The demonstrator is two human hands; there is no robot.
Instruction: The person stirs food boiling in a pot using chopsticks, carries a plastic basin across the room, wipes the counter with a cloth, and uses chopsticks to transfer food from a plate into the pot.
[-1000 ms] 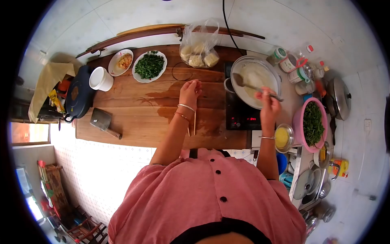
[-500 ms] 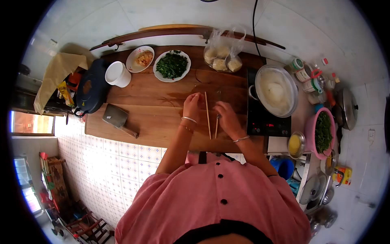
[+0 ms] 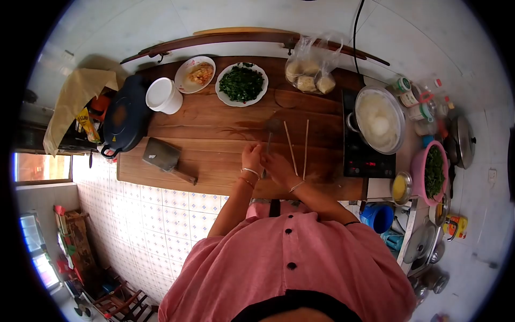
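Note:
My left hand (image 3: 251,156) is closed over the wooden table, touching my right hand; whatever it may hold is too small to make out. My right hand (image 3: 276,166) is closed around the handle of a metal ladle (image 3: 272,126), whose bowl points away from me. Two wooden chopsticks (image 3: 306,150) lie apart on the table just right of my hands. On the dark cooktop (image 3: 351,155) at the right stands a pot (image 3: 380,121) of whitish, cloudy liquid with a pale mound in it.
Behind my hands are a plate of chopped greens (image 3: 241,84), a patterned plate (image 3: 185,80) and a bag of pale blocks (image 3: 307,83). Leftward are a white tub (image 3: 164,96), a cleaver (image 3: 162,155) and a dark appliance (image 3: 125,115). A pink basin (image 3: 420,174) stands right.
My right hand has come from over the pot to beside my left hand, bringing the ladle left of the chopsticks. The view has shifted, so the table things appear farther right.

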